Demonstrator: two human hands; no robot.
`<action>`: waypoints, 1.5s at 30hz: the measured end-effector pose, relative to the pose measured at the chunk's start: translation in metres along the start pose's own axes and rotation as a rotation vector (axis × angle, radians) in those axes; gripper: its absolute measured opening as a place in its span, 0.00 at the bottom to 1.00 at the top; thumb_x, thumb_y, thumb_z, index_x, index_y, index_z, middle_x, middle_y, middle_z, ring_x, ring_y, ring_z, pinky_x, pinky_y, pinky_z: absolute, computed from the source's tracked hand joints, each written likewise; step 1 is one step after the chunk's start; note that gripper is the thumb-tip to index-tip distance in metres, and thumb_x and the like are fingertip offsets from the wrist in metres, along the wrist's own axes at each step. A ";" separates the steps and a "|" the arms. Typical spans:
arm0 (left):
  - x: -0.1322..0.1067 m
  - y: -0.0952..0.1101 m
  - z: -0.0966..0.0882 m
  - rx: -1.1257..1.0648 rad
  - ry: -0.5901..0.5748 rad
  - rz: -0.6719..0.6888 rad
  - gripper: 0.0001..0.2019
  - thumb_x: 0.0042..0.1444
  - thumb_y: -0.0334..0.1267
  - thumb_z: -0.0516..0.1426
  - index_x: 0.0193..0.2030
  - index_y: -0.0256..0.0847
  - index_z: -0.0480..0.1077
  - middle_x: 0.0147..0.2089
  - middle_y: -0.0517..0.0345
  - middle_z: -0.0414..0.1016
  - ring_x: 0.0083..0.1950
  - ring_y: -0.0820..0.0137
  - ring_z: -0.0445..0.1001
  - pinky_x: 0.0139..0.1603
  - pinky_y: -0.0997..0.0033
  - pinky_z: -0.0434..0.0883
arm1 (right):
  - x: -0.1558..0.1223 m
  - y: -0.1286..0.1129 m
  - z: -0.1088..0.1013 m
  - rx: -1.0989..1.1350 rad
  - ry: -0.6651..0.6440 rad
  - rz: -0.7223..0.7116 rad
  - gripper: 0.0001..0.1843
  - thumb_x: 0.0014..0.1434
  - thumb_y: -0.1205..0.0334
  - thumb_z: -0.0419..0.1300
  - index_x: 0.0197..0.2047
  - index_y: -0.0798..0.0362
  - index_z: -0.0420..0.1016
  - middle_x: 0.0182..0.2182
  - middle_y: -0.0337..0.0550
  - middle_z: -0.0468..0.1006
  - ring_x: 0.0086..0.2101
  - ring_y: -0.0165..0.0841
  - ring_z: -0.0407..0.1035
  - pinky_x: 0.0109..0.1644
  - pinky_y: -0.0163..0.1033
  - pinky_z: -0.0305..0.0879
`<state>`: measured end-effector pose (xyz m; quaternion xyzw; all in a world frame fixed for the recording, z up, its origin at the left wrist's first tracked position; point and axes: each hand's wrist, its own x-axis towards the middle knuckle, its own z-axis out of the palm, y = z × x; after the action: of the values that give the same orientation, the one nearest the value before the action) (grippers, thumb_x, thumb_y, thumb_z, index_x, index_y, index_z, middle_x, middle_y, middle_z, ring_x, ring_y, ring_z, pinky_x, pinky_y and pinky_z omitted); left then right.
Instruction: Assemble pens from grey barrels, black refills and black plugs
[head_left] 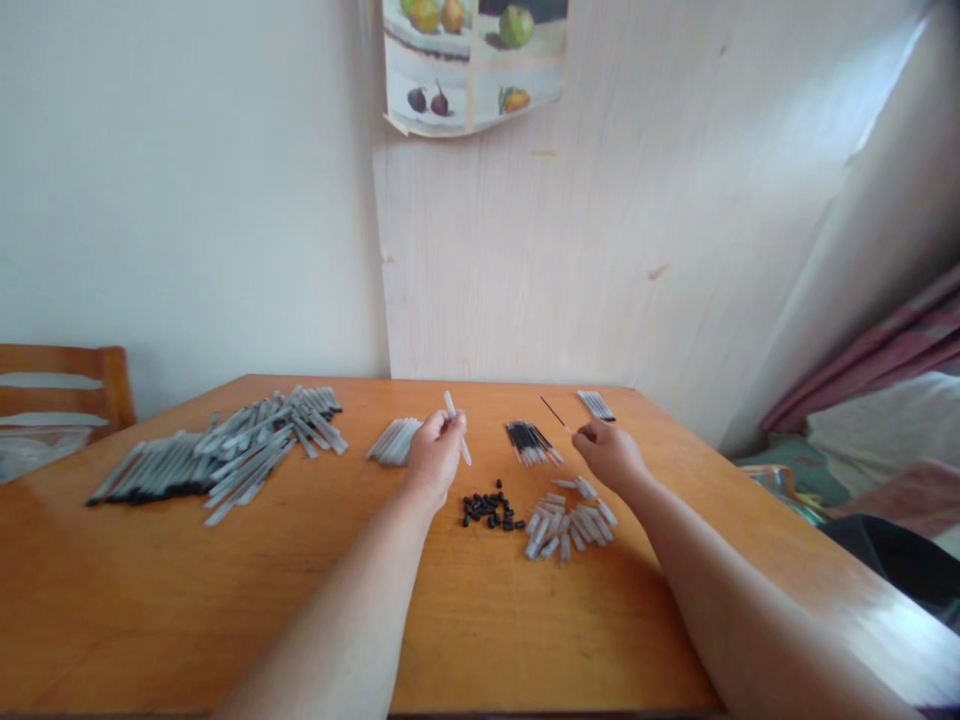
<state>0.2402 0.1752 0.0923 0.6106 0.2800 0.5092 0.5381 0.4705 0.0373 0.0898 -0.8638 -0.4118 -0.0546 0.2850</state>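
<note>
Orange-brown wooden table (480,610), pale wall panel (585,260), colourful fruit-painting sheet (472,65), slatted wooden chair (52,401), left hand (435,452) pinching slim white tube (450,403), right hand (611,458) pinching thin black rod (553,410)

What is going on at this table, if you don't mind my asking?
Above a wooden table, the person's left hand holds a slim white tube at a tilt. The right hand pinches a thin dark rod by its near end; tube and rod are apart. Nearer the person lie small black caps and short translucent pieces. More dark rods lie between the hands, and a large spread of black-ended tubes lies at the left.
</note>
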 end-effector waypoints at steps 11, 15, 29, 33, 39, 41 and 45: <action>0.005 -0.007 -0.004 0.187 -0.023 0.127 0.07 0.49 0.33 0.57 0.34 0.44 0.76 0.39 0.54 0.78 0.45 0.63 0.73 0.49 0.64 0.66 | -0.026 -0.024 -0.034 0.849 -0.427 -0.179 0.13 0.54 0.52 0.58 0.29 0.54 0.69 0.24 0.42 0.74 0.24 0.28 0.63 0.28 0.34 0.59; 0.008 -0.013 -0.008 0.302 -0.063 0.232 0.11 0.48 0.28 0.55 0.35 0.43 0.76 0.40 0.53 0.77 0.46 0.63 0.73 0.51 0.63 0.66 | -0.031 -0.028 -0.038 0.870 -0.575 -0.209 0.13 0.53 0.53 0.60 0.29 0.55 0.70 0.22 0.39 0.73 0.23 0.27 0.63 0.29 0.34 0.59; 0.006 -0.010 -0.013 0.723 -0.110 0.457 0.16 0.51 0.25 0.50 0.39 0.44 0.75 0.42 0.53 0.76 0.46 0.64 0.73 0.51 0.64 0.66 | -0.033 -0.030 -0.034 0.772 -0.635 -0.188 0.10 0.52 0.56 0.59 0.29 0.55 0.70 0.20 0.37 0.70 0.22 0.26 0.60 0.27 0.32 0.56; 0.007 -0.012 -0.015 0.702 -0.090 0.466 0.15 0.50 0.24 0.51 0.38 0.44 0.75 0.40 0.53 0.76 0.45 0.64 0.73 0.49 0.64 0.66 | -0.030 -0.026 -0.032 0.806 -0.631 -0.193 0.08 0.52 0.58 0.59 0.29 0.55 0.70 0.21 0.38 0.72 0.22 0.26 0.61 0.28 0.33 0.56; 0.007 -0.011 -0.015 0.681 -0.090 0.466 0.15 0.49 0.24 0.51 0.36 0.44 0.75 0.39 0.53 0.76 0.44 0.64 0.73 0.48 0.64 0.66 | -0.030 -0.026 -0.031 0.805 -0.627 -0.176 0.08 0.52 0.59 0.59 0.29 0.56 0.70 0.21 0.37 0.71 0.22 0.26 0.61 0.28 0.33 0.56; 0.007 -0.010 -0.015 0.715 -0.110 0.474 0.15 0.49 0.24 0.51 0.36 0.44 0.75 0.39 0.53 0.76 0.44 0.64 0.73 0.48 0.64 0.66 | -0.031 -0.027 -0.031 0.802 -0.636 -0.175 0.07 0.52 0.59 0.59 0.29 0.55 0.70 0.20 0.37 0.70 0.22 0.26 0.60 0.27 0.32 0.55; 0.005 -0.006 -0.015 0.794 -0.155 0.511 0.15 0.50 0.24 0.51 0.36 0.44 0.75 0.39 0.53 0.76 0.44 0.63 0.72 0.47 0.65 0.66 | -0.032 -0.027 -0.031 0.793 -0.653 -0.169 0.07 0.52 0.60 0.58 0.29 0.55 0.69 0.20 0.36 0.69 0.22 0.26 0.60 0.26 0.32 0.55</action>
<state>0.2295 0.1865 0.0864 0.8545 0.2529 0.4316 0.1401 0.4344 0.0123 0.1174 -0.6253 -0.5365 0.3550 0.4418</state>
